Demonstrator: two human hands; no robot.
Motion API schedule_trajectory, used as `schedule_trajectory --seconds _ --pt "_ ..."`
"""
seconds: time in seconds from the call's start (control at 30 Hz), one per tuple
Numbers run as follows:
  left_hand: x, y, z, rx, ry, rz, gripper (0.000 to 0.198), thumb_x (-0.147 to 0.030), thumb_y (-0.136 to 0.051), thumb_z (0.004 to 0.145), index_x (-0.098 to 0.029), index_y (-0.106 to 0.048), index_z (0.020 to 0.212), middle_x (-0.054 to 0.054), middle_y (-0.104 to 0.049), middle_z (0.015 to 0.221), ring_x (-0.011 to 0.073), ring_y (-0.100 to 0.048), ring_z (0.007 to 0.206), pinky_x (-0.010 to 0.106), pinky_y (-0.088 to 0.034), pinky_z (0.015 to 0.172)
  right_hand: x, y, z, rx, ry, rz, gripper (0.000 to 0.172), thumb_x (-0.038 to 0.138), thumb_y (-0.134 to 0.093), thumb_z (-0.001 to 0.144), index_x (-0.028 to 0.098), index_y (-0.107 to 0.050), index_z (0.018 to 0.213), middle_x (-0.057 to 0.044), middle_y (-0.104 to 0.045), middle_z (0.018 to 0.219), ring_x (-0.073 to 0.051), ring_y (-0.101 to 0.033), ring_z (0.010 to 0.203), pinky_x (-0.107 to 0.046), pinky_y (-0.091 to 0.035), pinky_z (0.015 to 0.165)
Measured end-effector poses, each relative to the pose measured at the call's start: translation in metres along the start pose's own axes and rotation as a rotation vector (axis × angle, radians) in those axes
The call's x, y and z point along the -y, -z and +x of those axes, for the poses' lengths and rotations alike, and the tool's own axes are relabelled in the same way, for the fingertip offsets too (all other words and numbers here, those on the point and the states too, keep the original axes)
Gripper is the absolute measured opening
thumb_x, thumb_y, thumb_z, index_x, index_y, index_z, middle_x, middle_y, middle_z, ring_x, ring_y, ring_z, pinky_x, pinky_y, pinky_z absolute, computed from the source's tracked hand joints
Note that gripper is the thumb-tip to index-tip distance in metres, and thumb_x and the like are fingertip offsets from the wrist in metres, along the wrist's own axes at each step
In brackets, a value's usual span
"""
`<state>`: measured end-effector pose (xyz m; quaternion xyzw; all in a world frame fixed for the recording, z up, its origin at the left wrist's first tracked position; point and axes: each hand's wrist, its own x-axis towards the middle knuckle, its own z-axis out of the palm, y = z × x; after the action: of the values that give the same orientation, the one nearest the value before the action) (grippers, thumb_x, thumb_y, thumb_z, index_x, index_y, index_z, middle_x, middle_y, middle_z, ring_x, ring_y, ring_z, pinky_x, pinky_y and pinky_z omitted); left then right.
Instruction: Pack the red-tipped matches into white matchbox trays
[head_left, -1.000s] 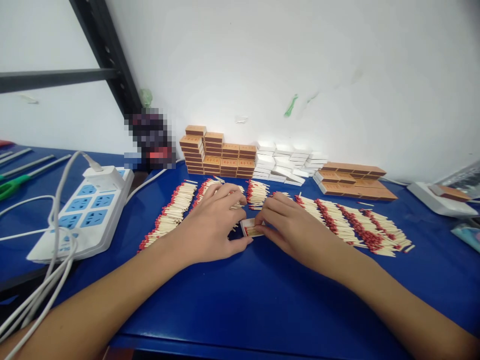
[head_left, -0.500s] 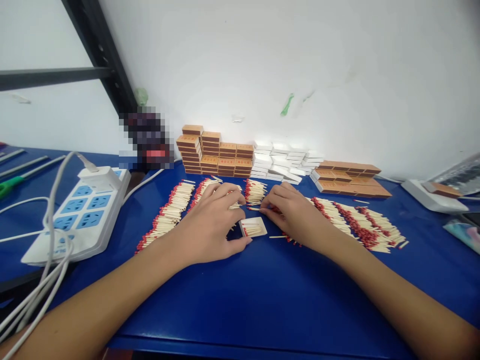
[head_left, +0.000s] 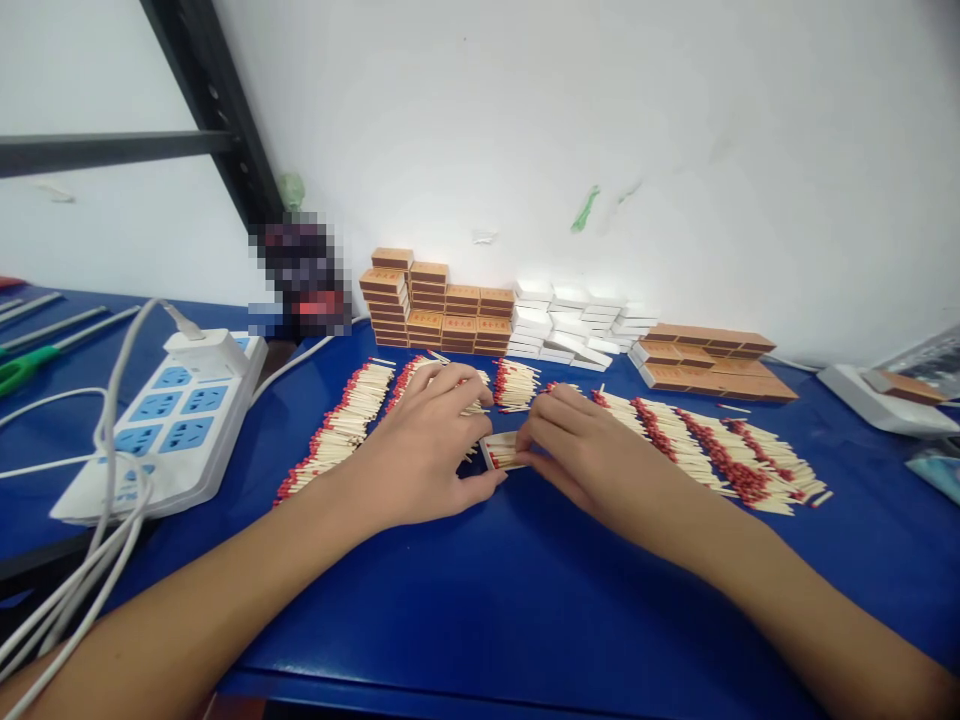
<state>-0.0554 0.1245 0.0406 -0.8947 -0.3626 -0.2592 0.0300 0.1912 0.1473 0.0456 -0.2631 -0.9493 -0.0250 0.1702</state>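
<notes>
A small white matchbox tray (head_left: 488,454) lies on the blue table between my hands, with several red-tipped matches (head_left: 507,454) inside. My left hand (head_left: 433,445) curls round its left end, thumb at the near side and fingers at the far side. Over the right end of the tray is my right hand (head_left: 577,440), its fingertips pinched together at the matches. It appears to hold a match there, mostly hidden by the fingers. The tray's right end is covered by the same hand. Beyond the hands, a pile of matches (head_left: 517,385) lies on the table.
More match rows spread left (head_left: 341,425) and right (head_left: 705,450). Against the wall stand stacked brown matchboxes (head_left: 442,315), white trays (head_left: 562,320) and further brown boxes (head_left: 712,362). A power strip (head_left: 187,410) with white cables lies left; a white device (head_left: 885,400) lies right.
My right hand has moved left and nearer to me, from beside the tray to over its right end. My left hand stays round the left end. The view has shifted slightly.
</notes>
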Motion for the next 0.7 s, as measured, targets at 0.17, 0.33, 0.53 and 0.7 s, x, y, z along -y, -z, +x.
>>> schedule_trajectory --seconds 0.17,0.33,0.53,0.7 --pt "-0.001 0.001 0.000 0.033 0.000 -0.018 0.019 -0.039 -0.079 0.091 -0.020 -0.075 0.092 0.012 -0.073 0.122 0.0341 -0.058 0.134 0.056 -0.042 0.116 -0.009 -0.008 -0.001 -0.046 -0.068 0.110 0.014 0.019 -0.056 0.108 0.020 -0.068 0.102 -0.010 -0.068 0.098 -0.027 -0.057 0.095 -0.042 -0.050 0.082" --pt "-0.002 0.001 0.000 0.039 -0.007 -0.030 0.020 -0.039 -0.080 0.091 -0.019 -0.075 0.092 0.012 -0.073 0.124 0.0350 -0.058 0.135 0.058 -0.041 0.117 -0.030 -0.018 -0.002 -0.110 -0.121 0.067 0.022 0.019 -0.056 0.107 0.023 -0.073 0.121 -0.011 -0.065 0.100 -0.028 -0.055 0.096 -0.043 -0.049 0.085" --pt "-0.002 0.001 0.001 0.027 -0.004 -0.035 0.018 -0.037 -0.079 0.091 -0.020 -0.075 0.089 0.011 -0.073 0.122 0.0344 -0.058 0.133 0.058 -0.041 0.117 -0.037 -0.029 0.000 -0.090 -0.085 0.082 0.027 0.016 -0.056 0.106 0.025 -0.075 0.124 -0.011 -0.064 0.101 -0.028 -0.054 0.097 -0.043 -0.050 0.084" --pt "0.000 -0.001 0.000 0.010 -0.013 -0.022 0.018 -0.038 -0.079 0.091 -0.020 -0.075 0.089 0.012 -0.073 0.123 0.0340 -0.058 0.133 0.056 -0.042 0.114 -0.038 -0.030 0.000 -0.111 -0.082 0.101 0.019 0.018 -0.056 0.107 0.023 -0.075 0.110 -0.010 -0.066 0.101 -0.028 -0.055 0.097 -0.044 -0.050 0.086"
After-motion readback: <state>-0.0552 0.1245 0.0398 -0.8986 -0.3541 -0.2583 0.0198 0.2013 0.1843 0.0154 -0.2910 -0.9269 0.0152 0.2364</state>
